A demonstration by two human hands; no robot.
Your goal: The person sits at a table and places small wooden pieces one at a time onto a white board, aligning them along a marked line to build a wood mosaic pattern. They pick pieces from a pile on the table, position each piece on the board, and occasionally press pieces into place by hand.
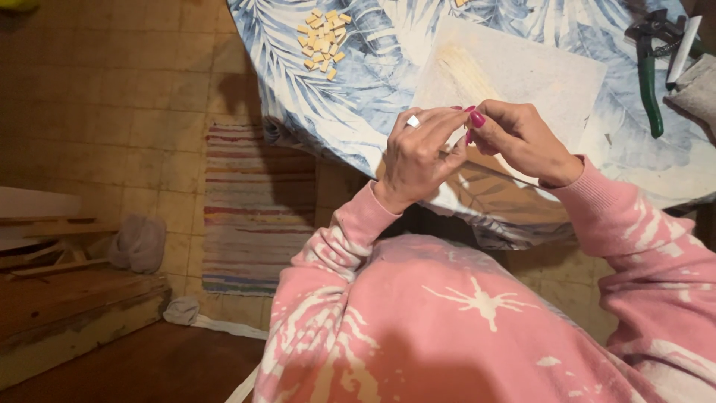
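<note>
My left hand (419, 155) and my right hand (518, 138) meet above the near edge of a table covered in a blue leaf-print cloth (350, 97). Their fingertips pinch together at one spot; whatever sits between them is too small to make out. A ring shows on my left hand, and the nails are painted pink. Just beyond the hands lies a pale square board (537, 75) with a yellowish smear on it. A heap of small tan tiles (322, 41) rests on the cloth to the far left.
Green-handled pliers (650, 75) and a grey cloth (697, 89) lie at the table's right. A striped rug (257, 209) covers the tiled floor left of the table. Wooden planks and steps (67, 298) and a grey bundle (138, 242) sit at the left.
</note>
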